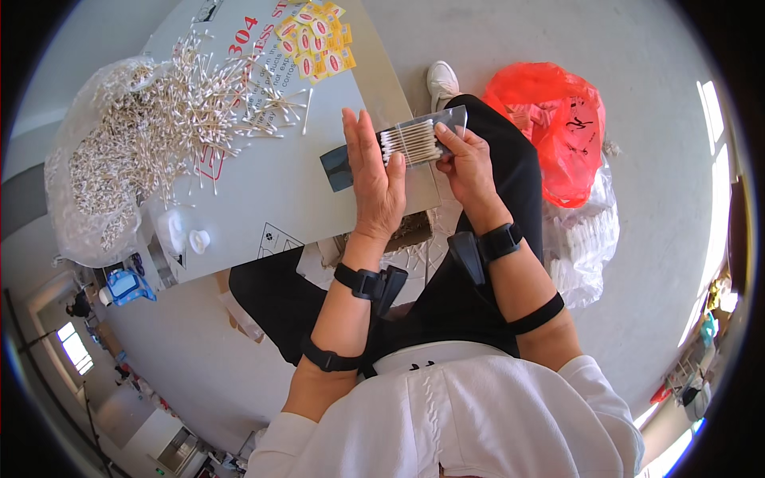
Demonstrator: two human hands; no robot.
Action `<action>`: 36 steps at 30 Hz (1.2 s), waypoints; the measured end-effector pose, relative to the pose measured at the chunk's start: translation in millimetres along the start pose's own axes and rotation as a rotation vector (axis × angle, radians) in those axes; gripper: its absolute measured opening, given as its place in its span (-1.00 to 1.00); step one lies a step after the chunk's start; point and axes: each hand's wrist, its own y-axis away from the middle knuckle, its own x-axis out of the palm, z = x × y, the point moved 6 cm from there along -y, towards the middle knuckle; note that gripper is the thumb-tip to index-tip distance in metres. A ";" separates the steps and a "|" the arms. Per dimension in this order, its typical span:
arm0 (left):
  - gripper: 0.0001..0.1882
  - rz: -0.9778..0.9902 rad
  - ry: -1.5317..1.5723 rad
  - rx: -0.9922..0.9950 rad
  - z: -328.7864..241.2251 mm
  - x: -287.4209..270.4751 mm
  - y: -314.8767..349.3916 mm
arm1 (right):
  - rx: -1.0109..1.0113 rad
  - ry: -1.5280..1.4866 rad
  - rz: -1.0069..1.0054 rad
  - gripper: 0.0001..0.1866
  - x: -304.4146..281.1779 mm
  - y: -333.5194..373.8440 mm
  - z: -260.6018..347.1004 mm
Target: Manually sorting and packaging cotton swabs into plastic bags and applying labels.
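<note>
Item: clear pouch of cotton swabs [416, 139], above the table edge, pinched by right hand [468, 163]; left hand [374, 179] flat against its nine-o'clock end. Loose swab heap [159, 119] at ten o'clock.

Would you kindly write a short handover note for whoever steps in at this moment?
Left hand: open and flat, fingers against the swab ends of the bundle.
Right hand: grips the clear bag holding that bundle of cotton swabs.
Things: loose swabs lie heaped on the table, more in a plastic sack at its left; yellow labels at the far edge; red bag on the floor to the right.
Done: one bundle sits in the bag.
Left: the bag looks unsealed; the big heap is unpacked.
</note>
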 end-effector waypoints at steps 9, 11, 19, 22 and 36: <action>-0.06 0.221 -0.438 0.115 -12.0 9.8 -6.4 | 0.059 0.029 0.025 -0.84 -5.6 8.6 0.8; -0.03 0.257 -0.484 0.103 -9.2 15.6 1.0 | 0.023 0.108 0.026 -0.87 -4.4 11.8 2.3; 0.03 0.257 -0.533 0.057 -9.3 22.5 2.7 | -0.048 0.286 -0.007 -0.95 2.6 18.7 7.8; 0.02 0.257 -0.532 0.056 -9.3 23.3 4.8 | -0.036 0.287 0.016 -0.89 3.6 17.4 6.8; -0.01 0.222 -0.522 0.032 -5.6 28.2 7.1 | 0.052 -0.149 -0.034 -0.84 4.1 -11.4 -11.8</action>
